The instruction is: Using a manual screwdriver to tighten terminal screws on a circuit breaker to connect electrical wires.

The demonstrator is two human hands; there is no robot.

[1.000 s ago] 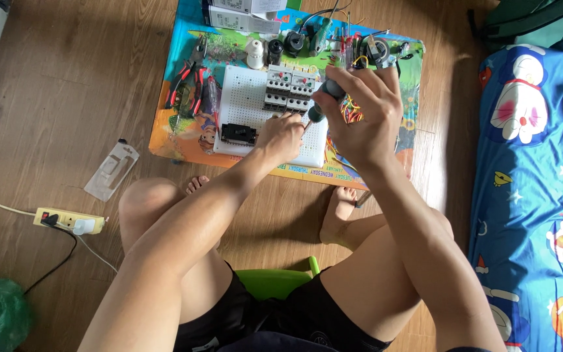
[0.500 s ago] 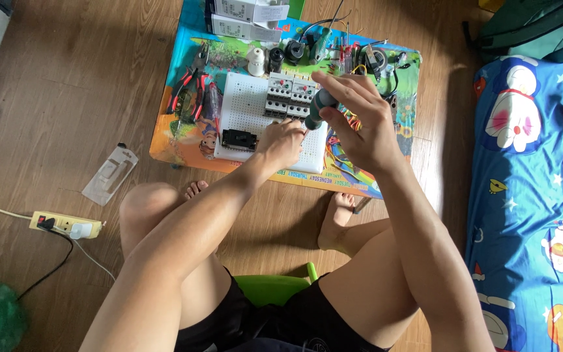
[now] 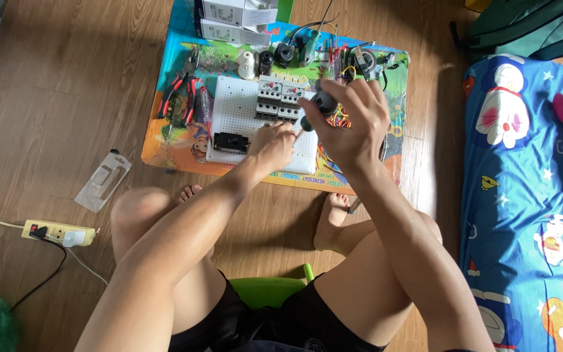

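One screwdriver (image 3: 314,111) with a dark handle sits in the right hand (image 3: 353,127), whose grip is wrapped tight around the handle; the shaft slants down toward the left hand (image 3: 274,145). That screwdriver hangs over the right part of one white pegboard (image 3: 239,107), just below a row of grey breakers (image 3: 279,98) fixed along the board's top edge. I count about three breaker units, though their edges run together. The left hand rests on the board's lower right area with its fingers curled under; whether its grip pinches anything cannot be told. One black switch block (image 3: 230,141) lies at the board's lower left.

The board lies on one colourful play mat (image 3: 171,146) spread on the wooden floor (image 3: 66,85). On the mat's left stand two pliers with red handles (image 3: 178,98). Along its top edge are two white boxes (image 3: 229,19), one white lamp socket (image 3: 247,64), and a tangle of wires and small parts too jumbled to count.

Off the mat, on the floor, lie one clear plastic packet (image 3: 102,181) and one yellowish power strip (image 3: 57,233) with a plug in it. A blue bedsheet (image 3: 529,195) fills the right side.
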